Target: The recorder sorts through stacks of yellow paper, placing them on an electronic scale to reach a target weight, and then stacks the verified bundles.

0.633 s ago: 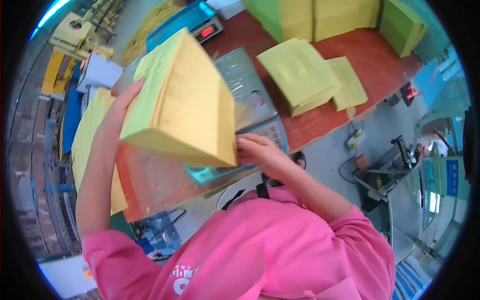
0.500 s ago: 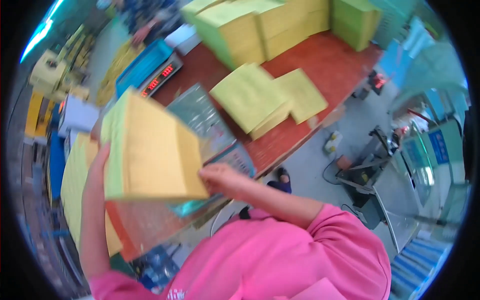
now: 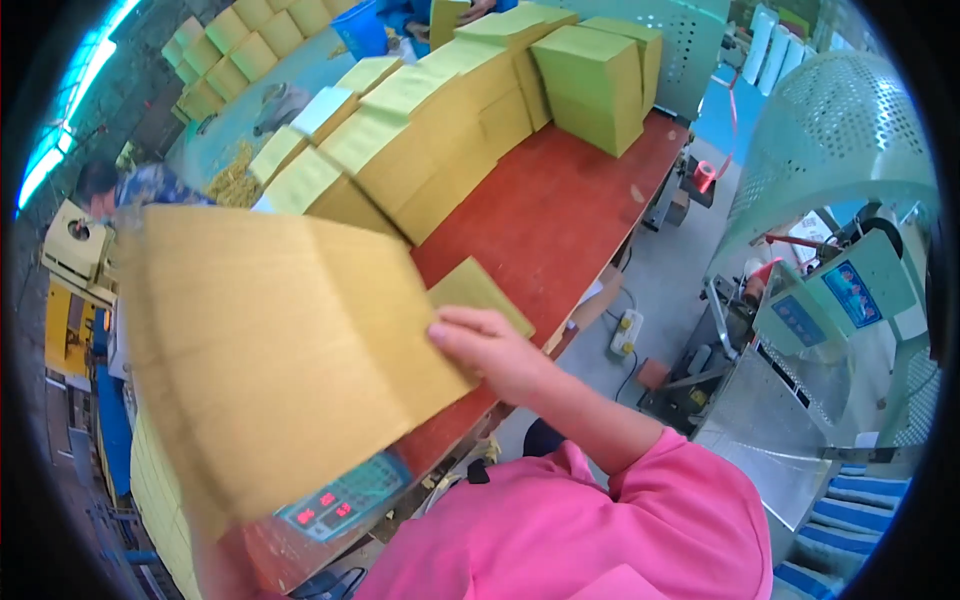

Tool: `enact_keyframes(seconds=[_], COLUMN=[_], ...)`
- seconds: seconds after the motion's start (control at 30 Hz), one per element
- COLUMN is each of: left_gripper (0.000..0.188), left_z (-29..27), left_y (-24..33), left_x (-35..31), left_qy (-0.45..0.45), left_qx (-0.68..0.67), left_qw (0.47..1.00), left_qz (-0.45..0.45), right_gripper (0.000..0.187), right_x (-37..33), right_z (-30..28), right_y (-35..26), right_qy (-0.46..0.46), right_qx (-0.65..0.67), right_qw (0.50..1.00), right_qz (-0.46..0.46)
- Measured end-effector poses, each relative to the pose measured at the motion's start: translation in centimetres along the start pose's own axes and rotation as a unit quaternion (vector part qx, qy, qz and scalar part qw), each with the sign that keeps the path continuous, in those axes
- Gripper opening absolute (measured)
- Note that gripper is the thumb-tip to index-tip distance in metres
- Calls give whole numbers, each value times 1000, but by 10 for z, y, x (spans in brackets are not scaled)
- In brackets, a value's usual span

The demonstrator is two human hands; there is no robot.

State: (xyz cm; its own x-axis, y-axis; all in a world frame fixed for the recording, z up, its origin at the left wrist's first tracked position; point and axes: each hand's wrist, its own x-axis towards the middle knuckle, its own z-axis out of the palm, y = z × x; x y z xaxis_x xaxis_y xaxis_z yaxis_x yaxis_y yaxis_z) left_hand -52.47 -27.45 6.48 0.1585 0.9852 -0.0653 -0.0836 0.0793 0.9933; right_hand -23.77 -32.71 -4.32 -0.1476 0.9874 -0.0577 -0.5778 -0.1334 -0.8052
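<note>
Right-hand grip (image 3: 495, 350): fingers curled over the right edge of a thick stack of tan paper sheets (image 3: 280, 350), thumb side hidden underneath. Left hand is covered by the stack; its hold cannot be confirmed. Stack is lifted clear of the red counter (image 3: 560, 210), above a weighing scale (image 3: 340, 500) with lit red digits. Image is blurred there.

Judgement: the stack is bulky and probably heavy, stiff as a block, yet loose sheets could slide or fan out. Hold it at opposite edges with support beneath. More yellow-green stacks (image 3: 450, 120) stand well apart at the counter's far end.
</note>
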Motion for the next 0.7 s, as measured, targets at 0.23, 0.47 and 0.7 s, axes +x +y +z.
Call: enact_keyframes(seconds=[0.23, 0.47, 0.7], left_gripper=[59, 63, 68], left_z=[212, 317, 406], left_y=[-66, -125, -124], left_x=[119, 228, 264], left_qy=[-131, -152, -205], left_qx=[-59, -51, -16], left_qw=[980, 953, 938], left_qz=[-137, -258, -280], right_gripper=[33, 40, 33], right_x=[43, 72, 71], right_z=[-222, -306, -364], right_y=[-40, -122, -82], right_qy=[169, 329, 510], right_qx=[-10, -315, -304], right_qw=[985, 887, 762], right_qz=[38, 81, -260])
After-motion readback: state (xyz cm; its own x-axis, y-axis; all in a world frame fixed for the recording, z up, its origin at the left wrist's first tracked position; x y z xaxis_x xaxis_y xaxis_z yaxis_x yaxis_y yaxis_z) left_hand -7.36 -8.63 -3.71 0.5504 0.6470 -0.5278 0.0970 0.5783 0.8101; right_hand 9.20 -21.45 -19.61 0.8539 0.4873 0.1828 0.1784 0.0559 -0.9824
